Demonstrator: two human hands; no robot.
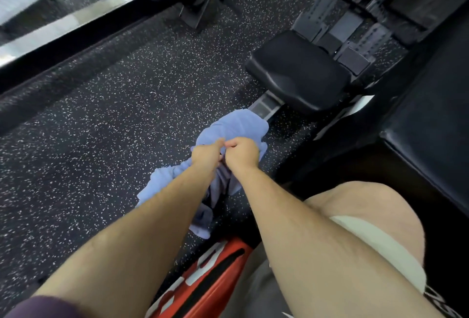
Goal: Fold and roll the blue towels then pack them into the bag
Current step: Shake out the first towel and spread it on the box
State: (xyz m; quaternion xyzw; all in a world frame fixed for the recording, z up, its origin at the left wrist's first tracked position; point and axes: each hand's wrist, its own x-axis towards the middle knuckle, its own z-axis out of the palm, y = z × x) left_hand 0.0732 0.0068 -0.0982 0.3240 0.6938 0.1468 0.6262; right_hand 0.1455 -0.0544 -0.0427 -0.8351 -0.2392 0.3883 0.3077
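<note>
One blue towel (236, 127), crumpled and unfolded, is held above the speckled floor (106, 119) near frame centre, its loose folds hanging toward 7 o'clock. Left hand (206, 153) and right hand (241, 152) sit side by side, knuckles nearly touching, each with fingers curled and pinching the cloth's upper edge; both forearms extend straight from 6 o'clock. One red bag (203, 282) lies at 6 o'clock below the towel, with a black zip and white lettering too blurred to read. One bare knee (368, 206) shows at 4 o'clock. A black padded seat (299, 71) stands at 1 o'clock.
</note>
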